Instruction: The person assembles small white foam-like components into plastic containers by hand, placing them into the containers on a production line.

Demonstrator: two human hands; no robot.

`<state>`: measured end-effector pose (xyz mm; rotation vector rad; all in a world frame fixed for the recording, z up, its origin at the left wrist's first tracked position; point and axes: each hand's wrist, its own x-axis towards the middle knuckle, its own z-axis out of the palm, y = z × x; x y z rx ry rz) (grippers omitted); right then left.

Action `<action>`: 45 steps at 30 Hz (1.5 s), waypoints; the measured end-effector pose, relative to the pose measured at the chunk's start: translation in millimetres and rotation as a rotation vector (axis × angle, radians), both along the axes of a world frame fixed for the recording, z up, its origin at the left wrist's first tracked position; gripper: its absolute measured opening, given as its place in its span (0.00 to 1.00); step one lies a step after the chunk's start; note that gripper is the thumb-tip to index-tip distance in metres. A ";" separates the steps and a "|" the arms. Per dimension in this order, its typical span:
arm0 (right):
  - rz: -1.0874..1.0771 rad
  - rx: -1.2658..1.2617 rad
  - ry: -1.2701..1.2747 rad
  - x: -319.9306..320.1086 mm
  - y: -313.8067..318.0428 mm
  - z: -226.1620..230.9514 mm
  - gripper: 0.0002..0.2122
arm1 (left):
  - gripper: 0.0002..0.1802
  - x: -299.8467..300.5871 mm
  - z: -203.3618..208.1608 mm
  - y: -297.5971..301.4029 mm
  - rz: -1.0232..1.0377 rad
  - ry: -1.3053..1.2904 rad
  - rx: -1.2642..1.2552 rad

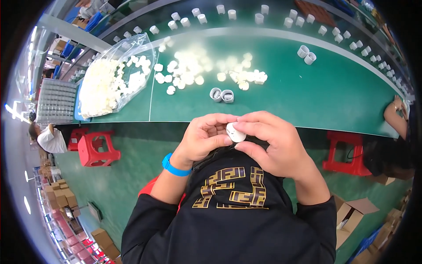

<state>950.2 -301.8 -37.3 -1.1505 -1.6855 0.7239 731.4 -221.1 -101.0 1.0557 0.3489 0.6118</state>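
A small round white plastic part (236, 132) is held between both hands in front of my chest, just off the bench's near edge. My left hand (205, 135) pinches it from the left with thumb and fingers. From the right, the fingers and thumb of my right hand (273, 140) close round it. Dark marks show on its face, too small to make out. Beyond my hands, two grey cylindrical cups (221, 95) stand side by side on the green bench, with something dark inside. Many loose cream-white parts (187, 68) lie farther back.
A clear plastic bag (110, 83) full of white parts lies on the bench's left, beside a grey compartment tray (56, 100). Two more grey cups (306, 54) stand back right. White cylinders line the conveyor (246, 20). Red stools (99, 149) flank me; another person's arm (397, 116) rests far right.
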 end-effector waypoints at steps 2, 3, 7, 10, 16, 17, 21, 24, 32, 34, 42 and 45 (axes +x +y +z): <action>-0.018 -0.022 0.047 1.6 -2.6 -3.8 0.12 | 0.26 2.4 -3.6 -0.6 -0.021 -0.065 -0.032; -0.030 -0.038 0.089 2.4 -3.5 -6.2 0.11 | 0.26 4.1 -4.3 -0.6 -0.032 -0.061 -0.038; -0.119 -0.055 0.156 0.2 -4.2 -11.7 0.09 | 0.26 11.8 -4.2 -0.4 -0.073 -0.041 -0.042; -0.186 -0.087 0.174 3.6 -2.4 -11.9 0.04 | 0.26 19.5 -1.9 2.3 -0.094 0.009 -0.042; -0.180 -0.502 0.205 16.6 9.2 -6.7 0.04 | 0.26 27.2 -5.5 11.5 -0.116 0.103 0.023; -0.168 -0.490 0.194 18.8 12.6 -6.2 0.04 | 0.26 28.8 -4.9 14.9 -0.131 0.123 0.029; -0.155 -0.532 0.310 29.5 26.4 -19.1 0.04 | 0.26 38.8 -1.7 22.7 -0.072 0.220 0.151; -0.193 -0.469 0.293 34.1 34.9 -34.4 0.03 | 0.27 57.6 19.6 44.7 -0.014 0.390 0.623; -0.363 -0.291 0.239 79.7 84.0 -65.7 0.11 | 0.21 92.7 36.4 132.2 0.106 0.724 0.950; -0.429 -0.333 0.080 94.0 90.7 -72.9 0.15 | 0.22 101.4 28.9 188.4 0.228 0.795 1.032; -0.319 -0.277 -0.381 99.9 102.7 -80.4 0.17 | 0.25 161.7 -18.4 345.3 0.408 0.997 1.521; -0.253 -0.268 -0.475 95.8 114.0 -80.2 0.14 | 0.28 172.0 -33.3 367.0 0.361 1.120 1.471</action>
